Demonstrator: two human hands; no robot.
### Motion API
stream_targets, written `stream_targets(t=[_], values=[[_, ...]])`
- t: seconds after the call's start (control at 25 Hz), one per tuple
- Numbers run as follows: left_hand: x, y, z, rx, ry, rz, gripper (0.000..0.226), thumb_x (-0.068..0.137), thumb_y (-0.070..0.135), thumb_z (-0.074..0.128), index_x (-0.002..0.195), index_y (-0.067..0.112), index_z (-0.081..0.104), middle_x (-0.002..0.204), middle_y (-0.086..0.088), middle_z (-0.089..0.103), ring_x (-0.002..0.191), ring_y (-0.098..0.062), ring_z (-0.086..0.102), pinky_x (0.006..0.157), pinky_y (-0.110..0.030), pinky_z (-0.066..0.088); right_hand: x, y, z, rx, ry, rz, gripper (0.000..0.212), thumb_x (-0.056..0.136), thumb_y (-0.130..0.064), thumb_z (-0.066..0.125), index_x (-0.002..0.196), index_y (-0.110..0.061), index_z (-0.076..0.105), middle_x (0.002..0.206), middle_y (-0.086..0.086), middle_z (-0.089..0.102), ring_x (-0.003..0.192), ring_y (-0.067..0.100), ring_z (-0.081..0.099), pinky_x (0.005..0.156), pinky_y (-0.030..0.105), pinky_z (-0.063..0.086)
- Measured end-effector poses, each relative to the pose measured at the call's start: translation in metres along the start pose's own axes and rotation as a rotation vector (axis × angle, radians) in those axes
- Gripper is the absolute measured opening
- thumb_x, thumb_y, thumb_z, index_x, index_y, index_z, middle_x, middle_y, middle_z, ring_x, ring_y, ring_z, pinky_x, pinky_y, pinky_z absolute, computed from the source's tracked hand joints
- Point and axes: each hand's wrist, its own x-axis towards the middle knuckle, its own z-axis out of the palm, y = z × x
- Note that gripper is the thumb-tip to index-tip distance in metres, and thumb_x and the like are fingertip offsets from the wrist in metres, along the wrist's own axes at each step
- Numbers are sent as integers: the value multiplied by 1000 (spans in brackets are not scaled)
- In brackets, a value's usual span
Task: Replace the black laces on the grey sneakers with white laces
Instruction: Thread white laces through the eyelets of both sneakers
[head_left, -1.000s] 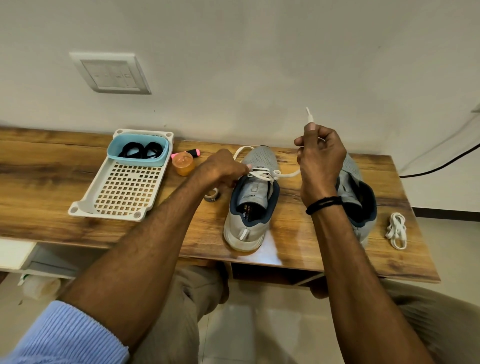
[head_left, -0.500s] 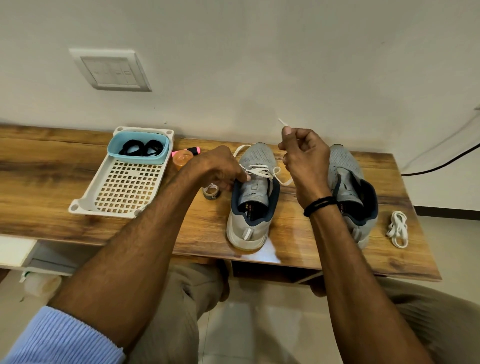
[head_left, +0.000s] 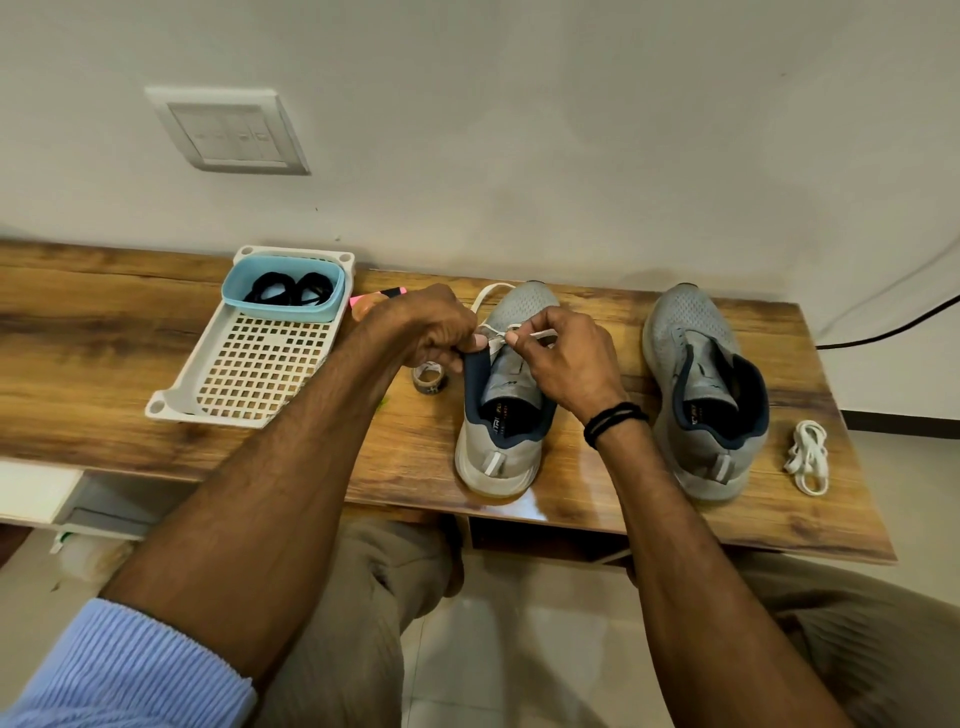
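Head view: left hand and right hand each pinching the white lace over the left sneaker at the tabletop's front edge; second sneaker unlaced beside it; spare lace near the right edge; black laces in the blue tub, back of the tray.

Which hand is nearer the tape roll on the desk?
Left. The left hand sits just above the tape roll, nearly over it; the right hand is across the sneaker, further right.
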Motion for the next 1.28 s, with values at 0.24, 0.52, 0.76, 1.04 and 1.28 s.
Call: stream_targets(t=[0.24,0.52,0.76,1.04,1.28], values=[[-1,-3,-1,-75,-32,-43,22,98,-2,55,117,-8,64,99,-15,68,80,-20,66,58,-25,57,-1,1,4,48,-50,-15,14,88,-26,73,101,-25,75,101,-7,72,87,6,61,79,21,49],[-4,-1,1,-134,-21,-69,24,98,-1,55,121,-8,60,106,-17,68,81,-19,66,61,-26,57,-2,-1,7,19,-35,-60,10,89,-22,71,99,-22,74,97,-8,72,82,1,59,56,-6,33],[-3,0,2,-83,-13,-68,25,99,0,55,122,-7,60,115,-18,66,80,-19,65,63,-27,57,-7,-2,14,16,-3,-108,14,90,-21,66,100,-18,77,98,-3,75,82,6,65,74,14,46],[-1,0,2,-35,1,-75,22,99,1,55,118,-5,62,115,-19,66,81,-19,66,67,-27,58,-6,-4,17,-48,-36,-121,17,92,-19,61,96,-15,77,93,3,75,84,15,66,71,19,44],[-2,-1,2,-40,-11,-48,20,98,1,57,115,-6,63,114,-20,66,88,-21,66,67,-26,58,-7,-6,24,-130,2,-146,19,91,-19,60,97,-11,76,94,10,74,86,23,67,70,25,44]])
